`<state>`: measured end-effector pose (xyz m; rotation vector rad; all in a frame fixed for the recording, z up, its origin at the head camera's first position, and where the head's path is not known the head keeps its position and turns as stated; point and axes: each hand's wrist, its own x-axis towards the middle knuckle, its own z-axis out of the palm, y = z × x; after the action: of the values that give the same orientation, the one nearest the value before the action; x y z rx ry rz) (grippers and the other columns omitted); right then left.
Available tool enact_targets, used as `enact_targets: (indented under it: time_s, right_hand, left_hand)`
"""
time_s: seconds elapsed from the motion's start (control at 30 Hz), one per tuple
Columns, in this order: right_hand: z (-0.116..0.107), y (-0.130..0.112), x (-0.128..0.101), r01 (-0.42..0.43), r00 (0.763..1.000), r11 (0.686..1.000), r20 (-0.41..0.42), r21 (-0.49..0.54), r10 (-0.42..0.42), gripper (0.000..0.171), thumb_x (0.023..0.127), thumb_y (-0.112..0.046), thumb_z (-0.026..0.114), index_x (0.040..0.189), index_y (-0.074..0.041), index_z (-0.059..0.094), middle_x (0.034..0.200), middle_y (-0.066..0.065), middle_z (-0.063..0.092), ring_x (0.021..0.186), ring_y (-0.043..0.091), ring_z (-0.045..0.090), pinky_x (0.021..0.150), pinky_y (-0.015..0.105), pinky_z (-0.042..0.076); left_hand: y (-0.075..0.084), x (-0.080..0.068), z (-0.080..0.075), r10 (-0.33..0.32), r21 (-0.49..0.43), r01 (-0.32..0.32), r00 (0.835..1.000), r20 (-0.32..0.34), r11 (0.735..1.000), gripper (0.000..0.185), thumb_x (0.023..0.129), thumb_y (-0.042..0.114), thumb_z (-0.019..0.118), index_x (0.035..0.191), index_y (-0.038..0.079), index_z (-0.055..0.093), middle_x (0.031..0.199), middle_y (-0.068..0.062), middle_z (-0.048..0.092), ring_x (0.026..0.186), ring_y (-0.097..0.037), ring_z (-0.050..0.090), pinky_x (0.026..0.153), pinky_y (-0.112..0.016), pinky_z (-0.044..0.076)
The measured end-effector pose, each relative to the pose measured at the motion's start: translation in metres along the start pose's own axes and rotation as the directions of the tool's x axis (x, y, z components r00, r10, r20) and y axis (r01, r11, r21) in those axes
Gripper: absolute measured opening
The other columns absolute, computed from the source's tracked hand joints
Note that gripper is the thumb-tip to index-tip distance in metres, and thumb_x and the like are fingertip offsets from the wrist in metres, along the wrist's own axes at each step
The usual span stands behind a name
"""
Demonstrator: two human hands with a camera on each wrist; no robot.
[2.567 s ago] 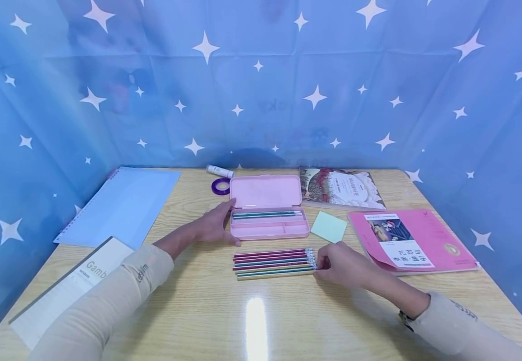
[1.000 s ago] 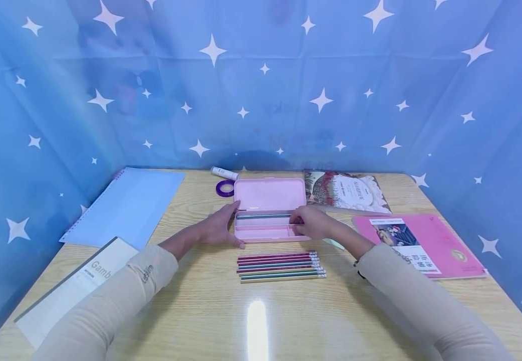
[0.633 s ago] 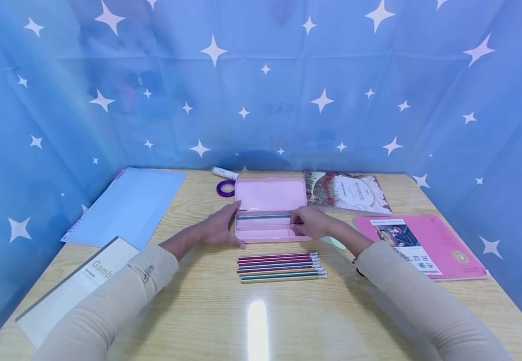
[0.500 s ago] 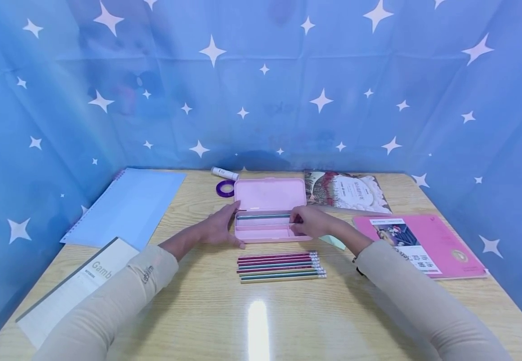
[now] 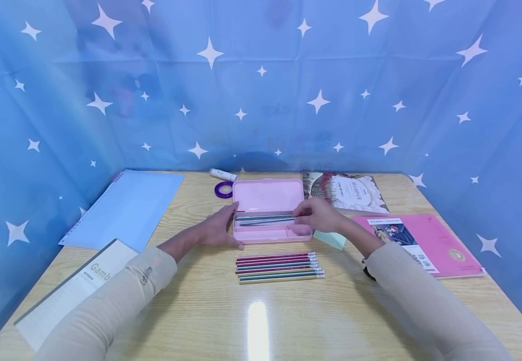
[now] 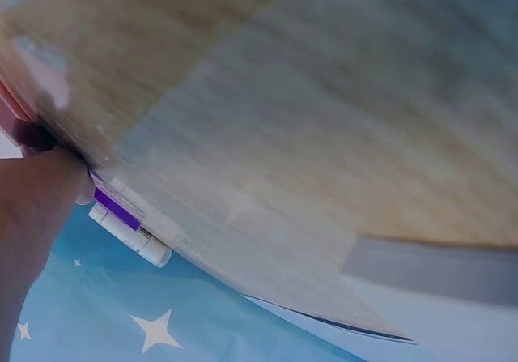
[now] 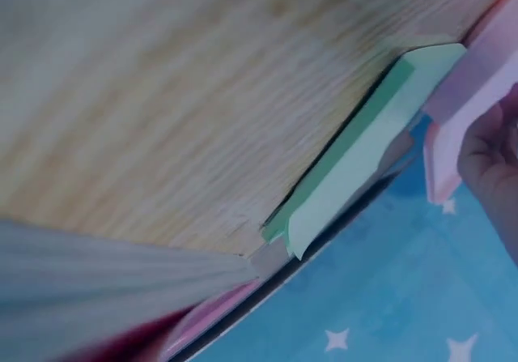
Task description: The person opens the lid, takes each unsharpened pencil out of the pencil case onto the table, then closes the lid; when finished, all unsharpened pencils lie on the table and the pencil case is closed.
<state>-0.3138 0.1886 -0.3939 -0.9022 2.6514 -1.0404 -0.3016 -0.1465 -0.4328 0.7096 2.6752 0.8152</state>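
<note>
"Gamb" — the rest cut off by the sleeve — is printed in grey on the white notebook (image 5: 69,293) at the table's near left corner. Small lettering is seen on the left sleeve (image 5: 146,275), the pink book (image 5: 416,243) and the patterned book (image 5: 344,190) — too small to be read.

The left hand (image 6: 28,208) occupies the lower-left corner, resting against a pink case edge (image 6: 16,107). Just beside it lie a purple tape ring (image 6: 117,208) and a white glue stick (image 6: 133,236). The wooden table (image 6: 324,135) fills most of the view.
</note>
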Motion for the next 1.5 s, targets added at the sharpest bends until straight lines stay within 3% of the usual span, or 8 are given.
enact_targets:
  time_s: [0.33,0.5,0.67,0.8,1.0,1.23,1.37,1.5]
  right_hand:
    - [-0.008,-0.021,-0.030,-0.041,0.983,0.998,-0.177,0.052,0.050,0.015,0.093,-0.008,0.069,0.104,-0.001,0.076,0.102,0.011,0.073,0.077,0.016,0.061,0.062,0.026,0.050]
    - [-0.009,-0.027,-0.048,-0.042,0.979,0.993,-0.195,0.108,0.062,0.014,0.093,-0.008,0.069,0.103,-0.002,0.077,0.103,0.012,0.072,0.072,0.019,0.060,0.057,0.025,0.047]
    - [-0.003,-0.029,-0.064,-0.056,0.978,0.994,-0.196,0.096,0.074,0.010,0.092,-0.008,0.071,0.099,-0.006,0.078,0.095,0.006,0.073,0.070,0.017,0.060,0.058,0.025,0.050]
    - [0.004,-0.028,-0.068,-0.056,0.986,0.995,-0.153,0.084,0.069,0.008,0.091,-0.010,0.071,0.096,-0.008,0.078,0.092,0.002,0.072,0.071,0.015,0.058,0.059,0.026,0.049]
    - [0.008,-0.021,-0.066,-0.055,0.998,0.997,-0.026,0.063,0.056,0.007,0.091,-0.008,0.071,0.094,-0.007,0.077,0.090,0.001,0.070,0.069,0.015,0.050,0.056,0.025,0.045]
    - [0.010,-0.014,-0.060,0.028,0.998,1.000,0.059,-0.002,-0.028,0.016,0.090,0.006,0.064,0.099,-0.002,0.076,0.096,0.007,0.073,0.086,0.021,0.065,0.069,0.027,0.054]
    - [0.013,-0.015,-0.058,0.012,0.995,0.999,0.101,0.053,-0.018,0.020,0.091,0.012,0.059,0.101,0.004,0.073,0.100,0.013,0.072,0.093,0.026,0.070,0.076,0.027,0.057]
    - [0.015,-0.014,-0.058,-0.014,0.995,0.998,0.101,0.060,0.008,0.015,0.091,0.008,0.063,0.099,0.002,0.073,0.099,0.011,0.072,0.087,0.020,0.071,0.072,0.024,0.057]
  left_hand:
    - [-0.002,0.002,0.001,0.009,-0.007,-0.009,1.000,0.000,1.000,0.134,0.068,0.057,0.085,0.159,0.007,0.000,0.164,-0.016,0.012,0.151,-0.032,0.011,0.121,-0.045,0.013]
    - [-0.002,0.003,0.001,0.011,-0.030,-0.011,1.000,-0.001,0.999,0.135,0.068,0.055,0.087,0.159,0.006,0.000,0.163,-0.016,0.016,0.151,-0.031,0.012,0.121,-0.044,0.013]
    - [-0.002,0.002,0.000,0.018,-0.039,-0.018,1.000,-0.003,0.999,0.135,0.068,0.055,0.087,0.159,0.006,0.000,0.163,-0.016,0.017,0.151,-0.032,0.012,0.121,-0.045,0.013]
    - [-0.003,0.002,-0.001,0.018,-0.044,-0.018,1.000,-0.006,0.999,0.135,0.067,0.053,0.088,0.159,0.005,0.000,0.162,-0.017,0.020,0.150,-0.032,0.014,0.121,-0.044,0.014]
    - [-0.003,0.002,0.000,0.021,-0.042,-0.021,1.000,0.000,0.999,0.135,0.068,0.055,0.087,0.159,0.005,0.000,0.163,-0.017,0.017,0.150,-0.032,0.013,0.121,-0.043,0.014]
    - [-0.004,0.002,0.000,0.016,-0.030,-0.016,1.000,0.000,0.999,0.135,0.068,0.057,0.086,0.159,0.006,0.000,0.163,-0.016,0.016,0.151,-0.031,0.012,0.121,-0.044,0.013]
    - [-0.004,0.002,0.000,0.015,-0.029,-0.015,1.000,0.001,0.999,0.135,0.068,0.057,0.085,0.159,0.006,0.000,0.163,-0.016,0.016,0.151,-0.032,0.012,0.121,-0.044,0.013]
    - [-0.005,0.003,0.000,0.014,-0.020,-0.014,1.000,0.005,1.000,0.135,0.068,0.057,0.085,0.159,0.006,0.000,0.164,-0.016,0.014,0.151,-0.032,0.011,0.121,-0.045,0.014]
